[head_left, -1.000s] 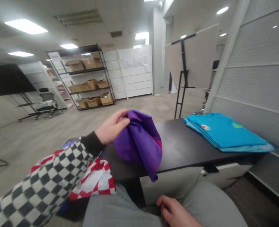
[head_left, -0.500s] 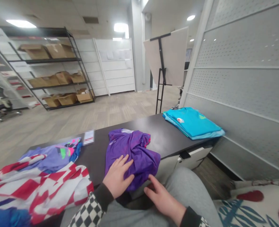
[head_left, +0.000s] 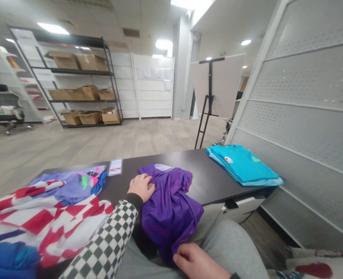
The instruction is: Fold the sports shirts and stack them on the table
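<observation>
A crumpled purple jersey [head_left: 171, 205] lies on the dark desk in front of me, its lower part hanging over the near edge toward my lap. My left hand [head_left: 142, 186] is at the jersey's upper left side, with its fingers curled onto the fabric. Low on the jersey, my right hand [head_left: 200, 260] pinches the hanging end near my knee. The jersey's collar end, with a pale patch, points away from me.
Left on the desk [head_left: 130, 166] are a red-and-white checked jersey [head_left: 52, 221], a lavender shirt [head_left: 63, 190] and blue cloth [head_left: 11, 259]. A small white card [head_left: 115, 166] lies behind. Folded turquoise shirts [head_left: 243, 166] sit right, beside a perforated panel [head_left: 311, 108].
My left hand has moved up to the jersey's left edge and closed on it. My right hand has gone lower and taken hold of the hanging end. The view has shifted slightly.
</observation>
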The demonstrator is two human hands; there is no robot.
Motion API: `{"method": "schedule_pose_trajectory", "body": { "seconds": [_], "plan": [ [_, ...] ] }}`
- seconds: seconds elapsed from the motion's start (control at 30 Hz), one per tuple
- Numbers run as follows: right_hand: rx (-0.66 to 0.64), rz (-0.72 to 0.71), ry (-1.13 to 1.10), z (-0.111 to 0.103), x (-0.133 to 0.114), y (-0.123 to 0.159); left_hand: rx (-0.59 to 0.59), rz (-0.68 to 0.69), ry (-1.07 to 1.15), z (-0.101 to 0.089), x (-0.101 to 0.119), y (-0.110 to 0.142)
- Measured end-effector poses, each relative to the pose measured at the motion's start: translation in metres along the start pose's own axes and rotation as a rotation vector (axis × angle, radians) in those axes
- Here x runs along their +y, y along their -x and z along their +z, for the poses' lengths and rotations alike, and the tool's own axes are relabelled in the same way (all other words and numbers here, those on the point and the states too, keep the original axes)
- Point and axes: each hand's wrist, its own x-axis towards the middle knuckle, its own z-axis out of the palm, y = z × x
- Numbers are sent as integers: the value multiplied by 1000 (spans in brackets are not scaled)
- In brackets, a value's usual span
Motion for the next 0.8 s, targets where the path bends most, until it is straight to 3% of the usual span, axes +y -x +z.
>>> {"method": "schedule_pose_trajectory", "body": {
  "seconds": [0.1, 0.17, 0.27, 0.33, 0.43, 0.5, 0.67, 0.8],
  "plan": [
    [80, -42, -29, -10, -9, 7, -8, 153, 117, 9, 0, 12],
    [193, -52, -70, -22, -25, 10, 55, 192, 207, 8, -2, 17],
    [349, -128, -72, -40, -61, 5, 170, -19, 176, 6, -5, 16],
    [388, -230, 10, -48, -85, -6, 151, -154, 86, 7, -5, 12],
    [392, -331, 229, -48, -108, -29, 89, -181, -17, 13, -2, 7],
    [378, -300, 379, -42, -113, -43, 85, -184, 2, 16, -1, 5],
    [360, -150, 560, -35, -103, -55, 136, -65, 355, 9, -9, 12],
    [384, -70, 563, -52, -97, -49, 214, -76, 846, 6, -3, 39]
  ]
}}
